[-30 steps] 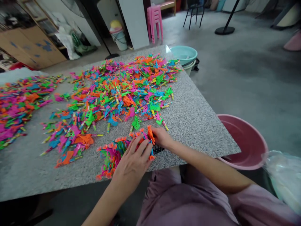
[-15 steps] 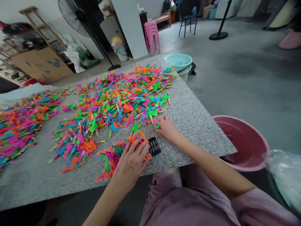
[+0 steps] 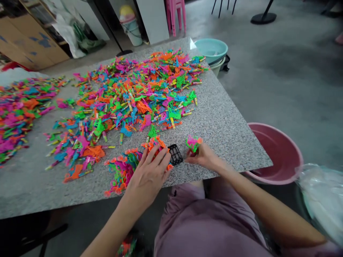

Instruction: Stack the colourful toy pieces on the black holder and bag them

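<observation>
My left hand (image 3: 151,167) lies with outstretched fingers over a tight row of bright plastic toys (image 3: 125,167), their orange round ends showing along both sides. A black grid tray (image 3: 175,155) sticks out from under the right end of this row, close to my left fingertips. Just right of the tray, my right hand (image 3: 202,157) is closed on small pistol-shaped toys (image 3: 193,142), pink and green with an orange round end. How many it holds I cannot tell. My right fingertips are partly hidden beneath them.
A large loose heap of similar toys (image 3: 139,96) spreads over the speckled stone table (image 3: 219,117). Another heap (image 3: 24,110) lies at the left. A pink basin (image 3: 284,157) stands below the table's right corner, a turquoise basin (image 3: 211,48) beyond the far end. A plastic-covered tub (image 3: 321,192) is at right.
My right hand has drawn back from the heap's edge toward me and slightly right, with pink and green toys in its fingers. My left hand stays on the row. The view has tilted down.
</observation>
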